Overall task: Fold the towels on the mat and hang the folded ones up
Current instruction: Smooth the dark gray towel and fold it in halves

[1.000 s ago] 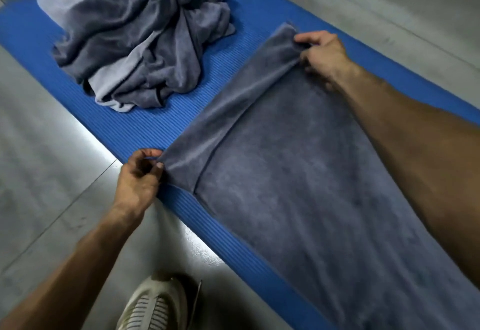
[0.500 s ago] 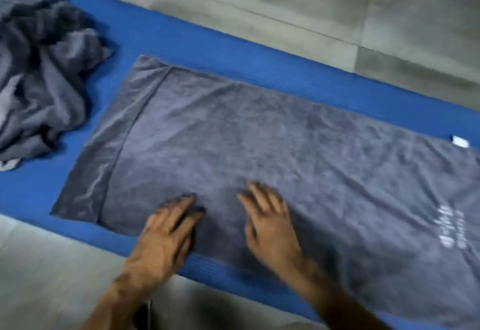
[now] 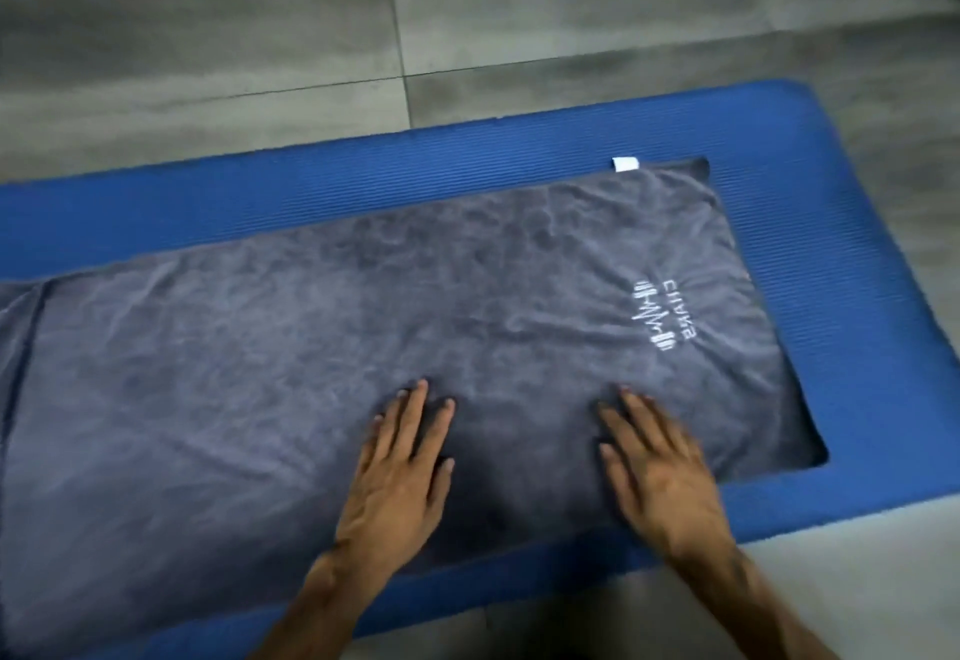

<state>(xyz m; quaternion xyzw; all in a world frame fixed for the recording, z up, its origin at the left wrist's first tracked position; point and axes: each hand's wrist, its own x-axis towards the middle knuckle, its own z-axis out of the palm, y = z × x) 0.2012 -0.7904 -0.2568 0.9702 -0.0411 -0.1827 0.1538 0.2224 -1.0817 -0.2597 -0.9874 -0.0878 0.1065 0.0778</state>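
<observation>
Corners released and the view swung right, both hands, left [image 3: 397,472] and right [image 3: 662,472], now press flat with straight fingers on the grey terry towel [image 3: 363,347] spread along the blue ribbed foam mat [image 3: 857,296], smoothing before the next fold.

Pretty dim in here, flat indoor light with a cool bluish-grey cast. No hard glare; the grey floor tiles [image 3: 208,25] only show a soft sheen. The 2 hands cast faint shadows on the towel [image 3: 260,373]; it goes darkest between the left hand [image 3: 400,477] and the right hand [image 3: 660,483]. The right hand is smeared with motion blur. The whole shot is soft. The blue mat [image 3: 857,296] bows at the frame edges from the wide lens, and the far right corner falls off dark.
</observation>
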